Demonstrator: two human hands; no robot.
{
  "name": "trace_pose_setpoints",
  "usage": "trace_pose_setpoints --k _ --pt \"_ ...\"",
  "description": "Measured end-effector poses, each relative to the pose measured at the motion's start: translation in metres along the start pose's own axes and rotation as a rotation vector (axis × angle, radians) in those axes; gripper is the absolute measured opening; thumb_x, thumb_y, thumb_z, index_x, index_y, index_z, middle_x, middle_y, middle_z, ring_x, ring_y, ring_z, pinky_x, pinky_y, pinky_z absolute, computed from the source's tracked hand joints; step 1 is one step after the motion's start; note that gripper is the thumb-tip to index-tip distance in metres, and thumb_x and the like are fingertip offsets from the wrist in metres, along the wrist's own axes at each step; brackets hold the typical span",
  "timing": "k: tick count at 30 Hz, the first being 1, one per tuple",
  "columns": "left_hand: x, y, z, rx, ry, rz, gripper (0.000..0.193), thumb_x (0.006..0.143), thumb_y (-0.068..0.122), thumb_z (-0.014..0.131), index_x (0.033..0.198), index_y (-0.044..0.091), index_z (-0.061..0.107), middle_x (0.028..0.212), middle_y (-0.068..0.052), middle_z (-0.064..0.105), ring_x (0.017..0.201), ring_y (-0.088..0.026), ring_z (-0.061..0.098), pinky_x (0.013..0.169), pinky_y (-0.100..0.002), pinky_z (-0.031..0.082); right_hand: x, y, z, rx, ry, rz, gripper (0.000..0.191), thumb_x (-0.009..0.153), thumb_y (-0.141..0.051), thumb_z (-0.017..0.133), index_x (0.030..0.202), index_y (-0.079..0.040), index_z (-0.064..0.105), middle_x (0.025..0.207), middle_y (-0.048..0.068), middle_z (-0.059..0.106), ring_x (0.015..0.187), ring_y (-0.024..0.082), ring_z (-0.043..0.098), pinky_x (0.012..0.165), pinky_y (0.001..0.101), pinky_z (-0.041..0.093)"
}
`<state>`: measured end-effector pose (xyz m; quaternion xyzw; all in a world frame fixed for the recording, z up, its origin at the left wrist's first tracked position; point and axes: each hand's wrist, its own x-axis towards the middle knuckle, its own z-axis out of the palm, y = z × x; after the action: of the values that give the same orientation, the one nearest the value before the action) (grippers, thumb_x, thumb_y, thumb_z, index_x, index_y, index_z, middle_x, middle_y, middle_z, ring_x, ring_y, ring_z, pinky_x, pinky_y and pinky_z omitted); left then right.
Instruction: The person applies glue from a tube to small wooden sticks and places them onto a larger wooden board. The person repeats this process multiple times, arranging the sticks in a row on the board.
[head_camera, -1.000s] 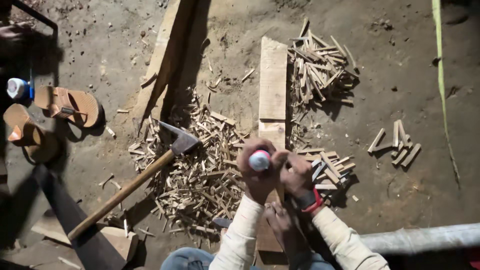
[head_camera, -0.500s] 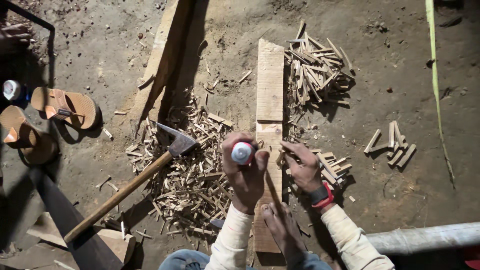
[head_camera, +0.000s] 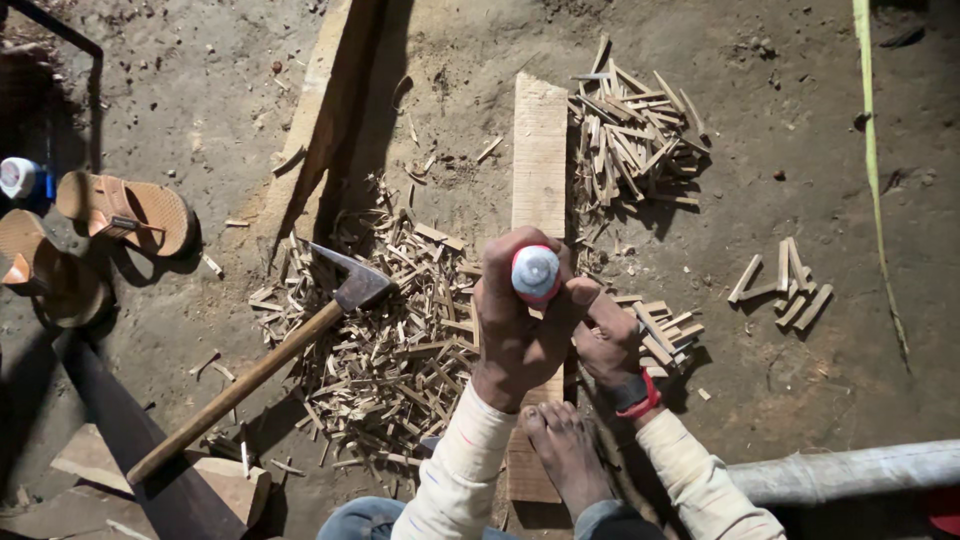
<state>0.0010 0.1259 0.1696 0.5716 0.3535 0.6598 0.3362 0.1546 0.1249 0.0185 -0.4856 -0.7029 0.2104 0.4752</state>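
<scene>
My left hand (head_camera: 520, 330) is closed around a tool handle with a red and white round butt end (head_camera: 536, 272), held upright over a long wooden plank (head_camera: 540, 150) lying on the dirt floor. My right hand (head_camera: 612, 345), with a red band at the wrist, rests on the plank just right of the tool, its fingers bent over a small piece of wood that is mostly hidden. My bare foot (head_camera: 562, 450) presses on the near end of the plank.
An axe (head_camera: 270, 365) with a wooden handle lies on a heap of wood shavings (head_camera: 390, 340) to the left. Piles of split sticks (head_camera: 630, 135) lie right of the plank, a few more sticks (head_camera: 785, 280) farther right. Sandals (head_camera: 120, 210) lie left; a pipe (head_camera: 850, 470) lower right.
My left hand with the tool has shifted slightly up along the plank and is now raised closer to the camera. My right hand has dropped from beside the handle to the plank.
</scene>
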Motion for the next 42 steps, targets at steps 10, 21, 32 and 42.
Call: trace_pose_setpoints --k 10,21,32,42 --pt "0.002 -0.001 0.005 -0.082 -0.027 -0.020 0.040 0.103 0.011 0.075 0.132 0.006 0.047 0.091 -0.001 0.057 0.078 -0.008 0.055 0.071 -0.022 0.049 -0.002 -0.007 -0.004 0.000 -0.093 -0.004 0.026 0.083 -0.006 0.071 0.109 -0.004 0.073 0.108 0.018 0.070 0.094 0.037 0.071 0.078 0.0413 0.056" --pt "0.004 -0.003 0.008 -0.081 -0.020 -0.017 0.040 0.103 0.009 0.075 0.132 0.007 0.048 0.092 -0.001 0.057 0.079 -0.007 0.056 0.071 -0.022 0.049 -0.009 0.004 -0.003 0.003 -0.129 0.008 0.029 0.084 -0.009 0.070 0.112 -0.005 0.075 0.106 0.017 0.071 0.094 0.034 0.071 0.078 0.0408 0.056" --pt "0.008 0.003 0.014 0.080 0.004 0.145 0.052 0.092 0.006 0.083 0.132 0.008 0.050 0.095 -0.005 0.061 0.077 -0.012 0.063 0.069 -0.026 0.054 -0.013 0.009 0.011 -0.017 -0.035 -0.094 0.023 0.085 -0.009 0.069 0.107 -0.003 0.071 0.104 0.018 0.071 0.092 0.035 0.071 0.077 0.0405 0.056" --pt "-0.016 -0.040 0.012 0.101 -0.019 0.106 0.048 0.088 0.003 0.079 0.127 0.008 0.052 0.102 -0.008 0.062 0.083 -0.017 0.064 0.076 -0.031 0.055 -0.002 -0.004 0.014 0.000 -0.025 -0.106 0.019 0.085 -0.007 0.069 0.104 -0.002 0.070 0.101 0.016 0.070 0.091 0.034 0.070 0.076 0.0397 0.056"
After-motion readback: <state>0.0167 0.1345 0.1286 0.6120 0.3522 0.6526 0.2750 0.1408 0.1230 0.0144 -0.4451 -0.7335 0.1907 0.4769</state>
